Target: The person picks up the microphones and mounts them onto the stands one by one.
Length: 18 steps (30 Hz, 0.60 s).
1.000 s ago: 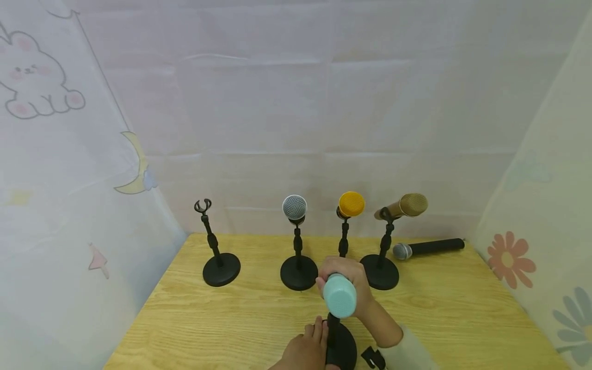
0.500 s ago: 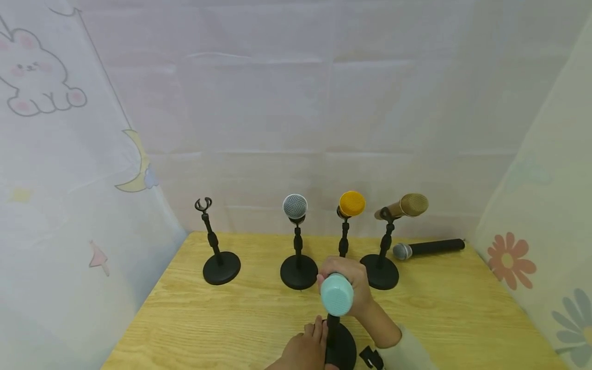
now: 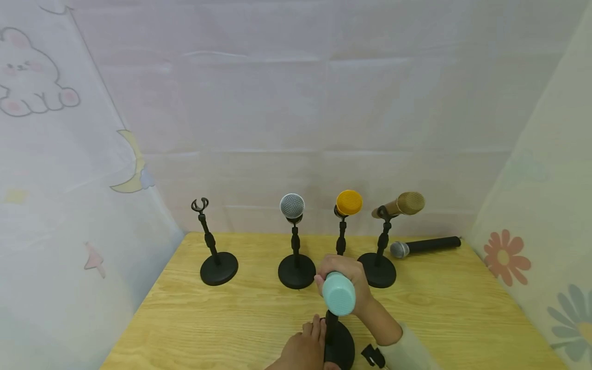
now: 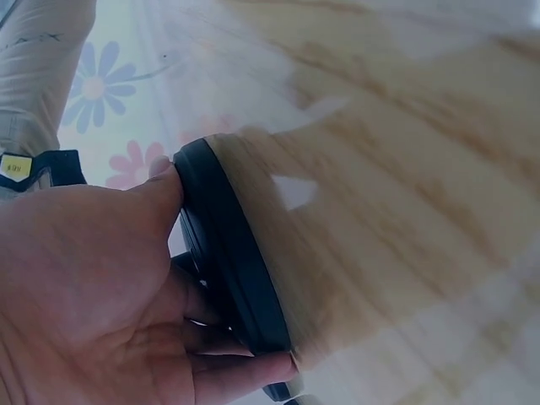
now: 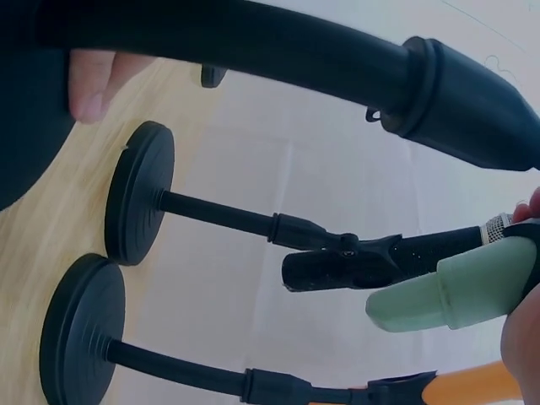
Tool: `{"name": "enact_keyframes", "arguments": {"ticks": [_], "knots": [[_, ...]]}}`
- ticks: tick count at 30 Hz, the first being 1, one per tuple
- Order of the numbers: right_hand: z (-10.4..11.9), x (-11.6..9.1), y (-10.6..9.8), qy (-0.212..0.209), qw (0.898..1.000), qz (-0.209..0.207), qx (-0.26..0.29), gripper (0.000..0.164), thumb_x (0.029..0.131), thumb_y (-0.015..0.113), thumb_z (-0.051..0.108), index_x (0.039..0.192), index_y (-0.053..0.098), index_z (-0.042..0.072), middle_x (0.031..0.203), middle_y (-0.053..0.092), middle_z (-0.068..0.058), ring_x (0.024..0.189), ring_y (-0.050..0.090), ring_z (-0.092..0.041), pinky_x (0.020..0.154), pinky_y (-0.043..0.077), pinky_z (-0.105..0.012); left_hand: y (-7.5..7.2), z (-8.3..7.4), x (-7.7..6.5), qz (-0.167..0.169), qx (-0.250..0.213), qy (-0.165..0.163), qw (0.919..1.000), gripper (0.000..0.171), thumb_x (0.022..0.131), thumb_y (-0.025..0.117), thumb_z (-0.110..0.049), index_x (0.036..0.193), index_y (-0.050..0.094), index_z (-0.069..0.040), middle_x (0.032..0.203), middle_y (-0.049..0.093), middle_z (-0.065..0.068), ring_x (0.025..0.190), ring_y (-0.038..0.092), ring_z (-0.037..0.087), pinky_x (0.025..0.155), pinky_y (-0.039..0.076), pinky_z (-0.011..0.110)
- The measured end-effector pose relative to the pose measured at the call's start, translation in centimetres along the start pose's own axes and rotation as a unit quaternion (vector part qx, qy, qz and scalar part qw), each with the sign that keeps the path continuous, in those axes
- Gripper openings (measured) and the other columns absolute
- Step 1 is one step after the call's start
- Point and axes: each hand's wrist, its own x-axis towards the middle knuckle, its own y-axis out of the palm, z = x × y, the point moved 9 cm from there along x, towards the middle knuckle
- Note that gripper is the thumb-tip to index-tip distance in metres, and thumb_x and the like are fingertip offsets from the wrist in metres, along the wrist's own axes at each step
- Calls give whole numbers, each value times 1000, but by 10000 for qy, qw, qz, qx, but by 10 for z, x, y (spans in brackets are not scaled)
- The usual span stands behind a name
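Observation:
My left hand [image 3: 302,347] holds the round black base of a microphone stand [image 3: 340,347] close in front; in the left wrist view its thumb and fingers [image 4: 236,375] spread around the edge of the base [image 4: 245,253]. Above the base, my right hand [image 3: 344,275] grips a mint-green microphone [image 3: 339,294] by the handle, with its rounded head toward the head camera. The tapered green handle end [image 5: 456,291] sticks out of the right hand in the right wrist view. The microphone's head hides the top of the stand in the head view; the stand's pole [image 5: 253,42] shows in the right wrist view.
Along the back of the wooden table [image 3: 231,318] stand a bare stand [image 3: 219,267] and stands bearing a silver-headed microphone [image 3: 292,206], a yellow one [image 3: 349,203] and a gold one [image 3: 409,203]. A black microphone [image 3: 430,245] lies at right. Small black device [image 3: 372,355] beside right sleeve.
The head view has shifted slightly. The mint-green microphone's head tipped a little left, then came back right. Both hands keep their hold; the other stands have not moved.

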Motion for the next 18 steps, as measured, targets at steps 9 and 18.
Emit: {"name": "enact_keyframes", "arguments": {"ticks": [9,18], "knots": [[3,-4,-3,478,9976,389,-312,14,95,72,13,95,62,3,90,66,-10,84,64,-21,87,53,-25,0,6,-2,98,-722,49,9973,92,87,35,-85,153,47,-22,154,47,-6,124,53,8,55,47,15],[-2,-23,-11,2108,9653,1056,-1119,62,85,82,5,137,49,6,133,60,-10,125,58,-20,108,42,-21,-5,12,-3,468,-1488,227,9875,87,90,47,-77,154,45,-19,155,46,-2,133,52,16,72,57,22]]}}
